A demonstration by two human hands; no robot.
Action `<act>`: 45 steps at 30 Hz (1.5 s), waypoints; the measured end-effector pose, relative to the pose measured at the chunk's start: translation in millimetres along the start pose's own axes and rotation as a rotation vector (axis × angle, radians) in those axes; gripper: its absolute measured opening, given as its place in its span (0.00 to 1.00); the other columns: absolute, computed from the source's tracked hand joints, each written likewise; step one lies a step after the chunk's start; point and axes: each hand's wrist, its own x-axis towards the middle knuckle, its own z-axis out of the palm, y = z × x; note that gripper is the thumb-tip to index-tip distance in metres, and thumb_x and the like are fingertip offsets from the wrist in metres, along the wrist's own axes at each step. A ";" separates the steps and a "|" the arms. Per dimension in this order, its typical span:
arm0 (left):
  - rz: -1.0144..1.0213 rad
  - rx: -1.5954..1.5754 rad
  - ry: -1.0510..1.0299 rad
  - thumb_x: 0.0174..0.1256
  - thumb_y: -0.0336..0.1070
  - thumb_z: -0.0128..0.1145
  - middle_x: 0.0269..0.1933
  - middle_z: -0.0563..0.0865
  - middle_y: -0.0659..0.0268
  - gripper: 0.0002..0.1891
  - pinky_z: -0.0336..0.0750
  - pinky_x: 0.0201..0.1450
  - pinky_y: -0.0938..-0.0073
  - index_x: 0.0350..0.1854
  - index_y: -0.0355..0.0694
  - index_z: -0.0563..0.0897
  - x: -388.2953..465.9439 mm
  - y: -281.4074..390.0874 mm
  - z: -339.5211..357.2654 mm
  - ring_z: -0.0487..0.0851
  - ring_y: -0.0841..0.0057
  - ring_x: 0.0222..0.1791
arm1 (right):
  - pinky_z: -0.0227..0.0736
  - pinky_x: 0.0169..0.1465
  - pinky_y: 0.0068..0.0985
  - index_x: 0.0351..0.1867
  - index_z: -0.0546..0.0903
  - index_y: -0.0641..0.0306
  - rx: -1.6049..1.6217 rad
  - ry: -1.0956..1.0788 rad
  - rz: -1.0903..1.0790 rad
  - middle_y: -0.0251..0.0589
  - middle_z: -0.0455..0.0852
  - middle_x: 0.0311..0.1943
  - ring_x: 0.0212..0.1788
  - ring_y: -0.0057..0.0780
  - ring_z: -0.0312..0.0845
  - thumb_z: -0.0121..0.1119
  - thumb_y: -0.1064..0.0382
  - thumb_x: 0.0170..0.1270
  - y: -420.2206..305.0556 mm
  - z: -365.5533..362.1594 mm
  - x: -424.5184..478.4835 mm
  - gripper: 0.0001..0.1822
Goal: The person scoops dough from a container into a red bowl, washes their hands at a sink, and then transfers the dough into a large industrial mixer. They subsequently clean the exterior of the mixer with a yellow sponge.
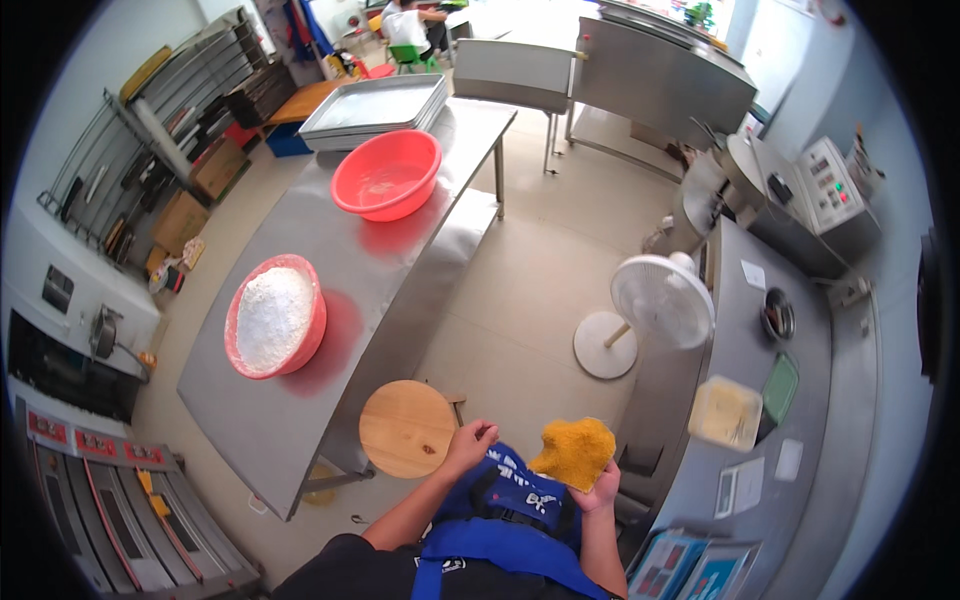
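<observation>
My right hand (599, 491) grips a yellow terry cloth (574, 454) by its lower right edge, in front of the blue apron (517, 487). To the left, my left hand (471, 448) is held over the apron's edge, its fingers loosely curled and nothing visible in them. Beside that hand is a round wooden stool (407, 429). On the steel table (247, 427) stands a red plastic basin (318, 330) heaped with white powder (274, 319). Farther back on the table is a second red basin (386, 176) with pale residue inside.
Metal baking trays (375, 105) are stacked at the table's far end. A white pedestal fan (660, 300) stands on the floor by the right counter (795, 390), which bears a plastic tub (725, 412) and a metal bowl (777, 313). A deck oven (127, 510) is at lower left; people (409, 28) sit far back.
</observation>
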 end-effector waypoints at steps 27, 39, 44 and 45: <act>-0.129 -0.035 -0.144 0.80 0.42 0.56 0.41 0.90 0.59 0.14 0.81 0.44 0.77 0.51 0.34 0.83 764.7 358.4 -13.2 0.88 0.77 0.38 | 0.66 0.74 0.47 0.74 0.67 0.61 0.072 0.047 -0.253 0.49 0.75 0.70 0.71 0.45 0.73 0.45 0.46 0.81 -287.2 320.8 630.2 0.29; -0.101 0.134 -0.077 0.80 0.37 0.56 0.40 0.90 0.56 0.13 0.84 0.47 0.73 0.51 0.30 0.82 1068.3 509.3 132.0 0.89 0.73 0.39 | 0.74 0.66 0.39 0.65 0.75 0.59 -0.037 0.178 -0.321 0.39 0.83 0.60 0.61 0.35 0.80 0.47 0.40 0.81 -607.4 370.8 1001.2 0.27; -0.024 0.235 -0.074 0.80 0.36 0.55 0.40 0.90 0.56 0.13 0.84 0.48 0.72 0.51 0.29 0.82 1184.0 592.9 181.3 0.89 0.72 0.40 | 0.74 0.65 0.37 0.66 0.75 0.56 0.091 0.223 -0.518 0.35 0.81 0.61 0.61 0.31 0.78 0.53 0.42 0.79 -760.0 461.8 1188.8 0.26; -0.003 0.261 -0.071 0.80 0.36 0.55 0.39 0.90 0.56 0.12 0.84 0.49 0.72 0.50 0.29 0.82 1213.8 608.9 195.8 0.89 0.72 0.40 | 0.72 0.67 0.35 0.66 0.75 0.56 0.125 0.183 -0.608 0.34 0.81 0.61 0.63 0.29 0.76 0.53 0.42 0.79 -795.5 473.6 1232.1 0.26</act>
